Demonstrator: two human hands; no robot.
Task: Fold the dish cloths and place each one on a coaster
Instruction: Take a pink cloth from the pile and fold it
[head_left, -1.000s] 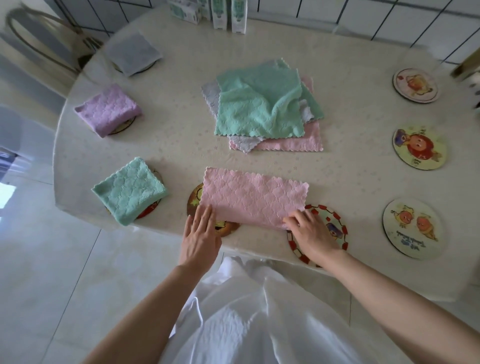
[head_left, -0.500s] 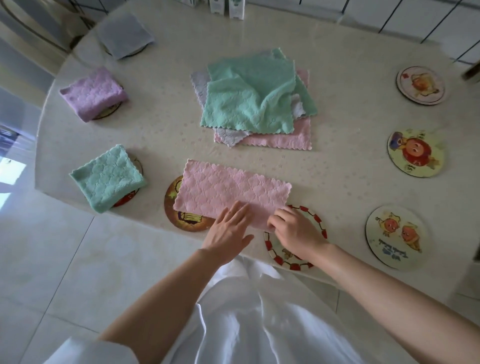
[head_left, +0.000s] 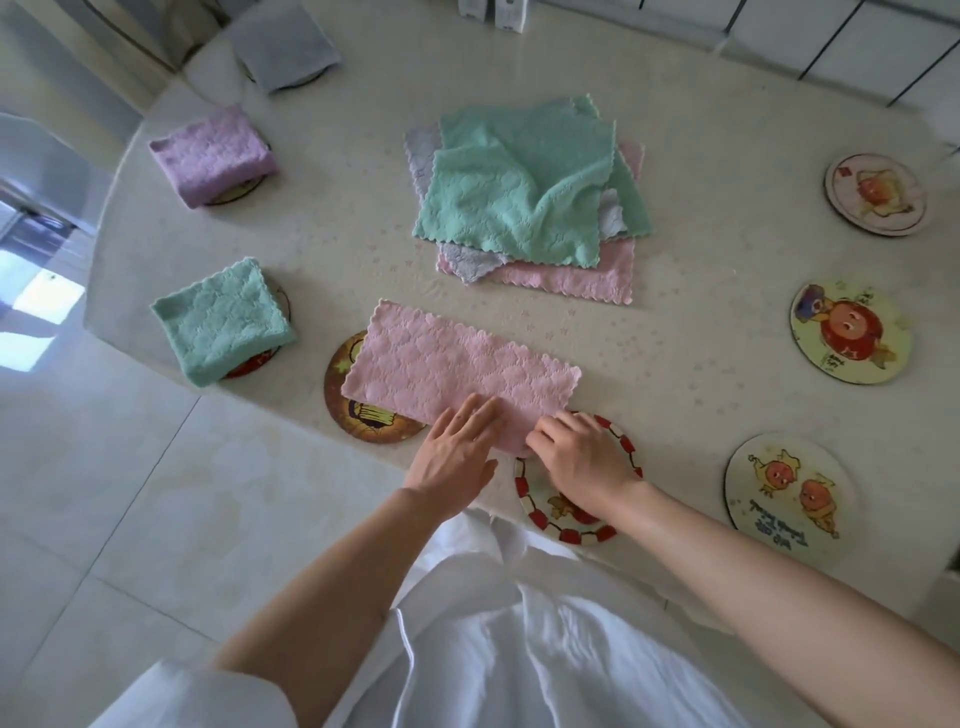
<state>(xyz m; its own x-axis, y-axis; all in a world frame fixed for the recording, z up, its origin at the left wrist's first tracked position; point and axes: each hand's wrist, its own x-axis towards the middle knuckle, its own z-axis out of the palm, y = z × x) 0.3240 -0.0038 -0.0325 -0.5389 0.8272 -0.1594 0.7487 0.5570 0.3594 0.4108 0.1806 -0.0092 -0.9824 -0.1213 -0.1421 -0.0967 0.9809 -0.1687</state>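
Note:
A pink dish cloth (head_left: 457, 369), folded into a long strip, lies near the table's front edge. Its left end covers part of a brown coaster (head_left: 358, 415), and its near right corner reaches a red-checked coaster (head_left: 571, 525). My left hand (head_left: 457, 452) presses flat on the cloth's near edge with straight fingers. Right beside it, my right hand (head_left: 582, 457) has its fingers curled on the cloth's near right corner, over the red-checked coaster. A pile of unfolded cloths (head_left: 519, 197), green on top, sits in the middle of the table.
Folded cloths rest on coasters at the left: green (head_left: 223, 319), purple (head_left: 213, 150), grey (head_left: 280, 47). Three bare picture coasters (head_left: 875, 195) (head_left: 852, 332) (head_left: 789, 491) line the right side. The table's edge runs just in front of my hands, with tiled floor below on the left.
My left hand slid right along the pink cloth's near edge, from its left end to beside my right hand. My right hand stayed at the corner.

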